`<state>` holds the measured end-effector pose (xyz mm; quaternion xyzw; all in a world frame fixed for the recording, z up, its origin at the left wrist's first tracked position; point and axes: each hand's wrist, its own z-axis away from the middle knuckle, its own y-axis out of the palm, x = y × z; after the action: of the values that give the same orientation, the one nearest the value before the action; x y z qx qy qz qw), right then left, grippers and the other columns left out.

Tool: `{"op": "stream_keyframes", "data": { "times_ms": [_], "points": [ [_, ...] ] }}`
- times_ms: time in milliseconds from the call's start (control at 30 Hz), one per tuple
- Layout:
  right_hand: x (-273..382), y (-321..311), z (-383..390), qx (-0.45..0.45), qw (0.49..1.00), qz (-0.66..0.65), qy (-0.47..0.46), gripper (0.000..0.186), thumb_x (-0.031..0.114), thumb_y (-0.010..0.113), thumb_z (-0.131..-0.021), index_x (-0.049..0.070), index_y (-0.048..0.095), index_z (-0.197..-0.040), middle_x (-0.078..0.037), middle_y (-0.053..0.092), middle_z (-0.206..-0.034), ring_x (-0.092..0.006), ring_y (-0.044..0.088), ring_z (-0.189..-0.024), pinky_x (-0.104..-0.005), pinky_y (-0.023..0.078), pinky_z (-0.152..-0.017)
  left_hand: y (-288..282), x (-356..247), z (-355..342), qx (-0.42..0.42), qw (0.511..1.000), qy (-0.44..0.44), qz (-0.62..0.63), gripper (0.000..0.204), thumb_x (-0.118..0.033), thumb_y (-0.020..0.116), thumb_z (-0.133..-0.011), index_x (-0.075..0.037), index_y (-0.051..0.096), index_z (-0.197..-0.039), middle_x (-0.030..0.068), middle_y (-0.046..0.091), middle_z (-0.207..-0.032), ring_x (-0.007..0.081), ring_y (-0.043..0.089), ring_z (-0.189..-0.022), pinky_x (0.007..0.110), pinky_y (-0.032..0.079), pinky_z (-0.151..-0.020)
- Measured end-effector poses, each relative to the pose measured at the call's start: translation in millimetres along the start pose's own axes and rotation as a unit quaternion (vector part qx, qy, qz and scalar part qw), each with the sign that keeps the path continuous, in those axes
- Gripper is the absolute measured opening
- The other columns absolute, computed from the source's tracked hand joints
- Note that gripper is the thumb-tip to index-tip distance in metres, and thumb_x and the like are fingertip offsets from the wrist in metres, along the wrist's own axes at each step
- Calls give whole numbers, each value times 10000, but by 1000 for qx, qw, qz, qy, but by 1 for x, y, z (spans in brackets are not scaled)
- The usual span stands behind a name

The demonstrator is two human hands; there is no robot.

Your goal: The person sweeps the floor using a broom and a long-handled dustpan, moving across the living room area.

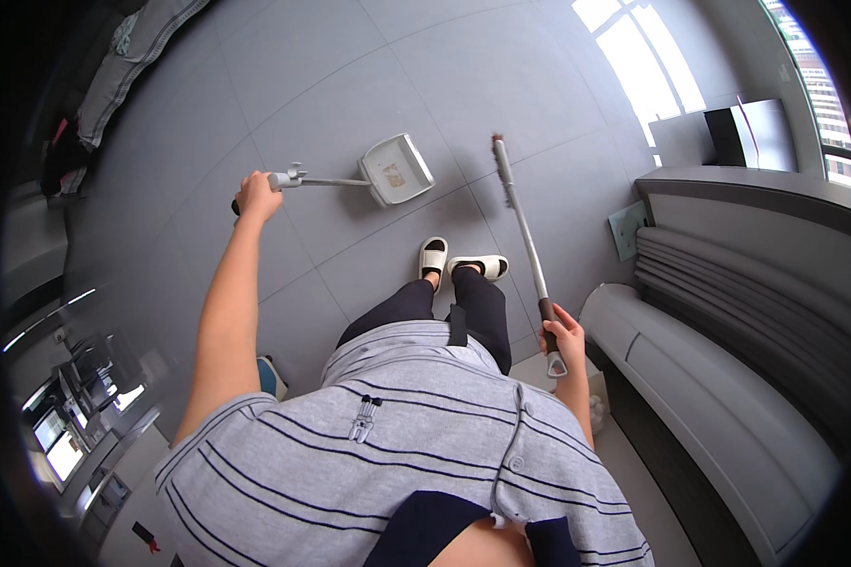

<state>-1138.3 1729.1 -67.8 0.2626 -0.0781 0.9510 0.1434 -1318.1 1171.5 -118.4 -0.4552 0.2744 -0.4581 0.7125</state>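
Note:
My left hand (258, 197) is closed round the dark grip at the end of a long-handled dustpan (384, 180). Its pale grey pan is out ahead over the tiles, with a small brownish patch inside; whether it touches the floor I cannot tell. On the right, my right hand (564, 333) wraps the brown grip of a broom (528, 231), whose hanging loop sticks out below the fingers. The broom's grey pole runs forward to a narrow bristled head, which is apart from the pan, to its right.
Grey floor tiles (303, 94) spread ahead of my white slippers (433, 262). Along the right stands a grey sofa-like piece (719, 406) with a ribbed back part. A dark-fronted box (752, 137) is by the window. Cloth (128, 71) hangs at the far left.

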Motion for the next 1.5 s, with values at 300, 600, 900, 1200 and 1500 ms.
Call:
{"op": "stream_keyframes", "data": {
  "times_ms": [300, 600, 900, 1200, 1500],
  "points": [
    [30, -29, -112, -60, 998, 9, -17, 433, -9, 560, -729, -34, 489, -1155, -102, 536, -627, -185, 516, -439, -298, 426, -386, 13, 21, -7, -36, 999, 20, -31, 175, -140, 555, -752, -124, 638, -905, 60, 555, -1001, 286, 505, -992, 439, 436, -811],
    [23, 104, -153, 1, 994, 89, -58, 292, -25, 550, -694, -40, 587, -983, -56, 523, -639, -139, 520, -499, -287, 429, -416, 19, 5, -13, -40, 998, -42, -21, 212, -136, 566, -768, -128, 627, -971, 45, 549, -1068, 271, 492, -1045, 435, 421, -843],
    [65, 70, -64, 211, 943, 257, -9, 563, -22, 572, -707, -15, 464, -1259, -71, 555, -619, -127, 499, -447, -270, 410, -409, 8, 9, 5, -35, 989, -138, 48, 241, -147, 587, -764, -140, 626, -1001, 48, 569, -1089, 261, 508, -1068, 428, 438, -836],
    [22, 38, -20, 88, 966, 231, -75, 568, -9, 580, -687, 22, 496, -1248, -45, 557, -626, -104, 510, -503, -256, 409, -443, -7, -3, 4, 4, 994, -95, 51, 254, -128, 567, -766, -152, 633, -1010, 39, 576, -1090, 254, 523, -1052, 420, 437, -840],
    [52, -7, -44, 18, 1000, 11, -13, 466, 32, 572, -747, 1, 495, -1206, -115, 548, -652, -166, 514, -436, -265, 401, -364, 11, 30, -1, -30, 998, 54, 0, 215, -79, 558, -739, -141, 641, -928, 45, 552, -989, 265, 505, -1001, 441, 415, -831]
  ]
}}
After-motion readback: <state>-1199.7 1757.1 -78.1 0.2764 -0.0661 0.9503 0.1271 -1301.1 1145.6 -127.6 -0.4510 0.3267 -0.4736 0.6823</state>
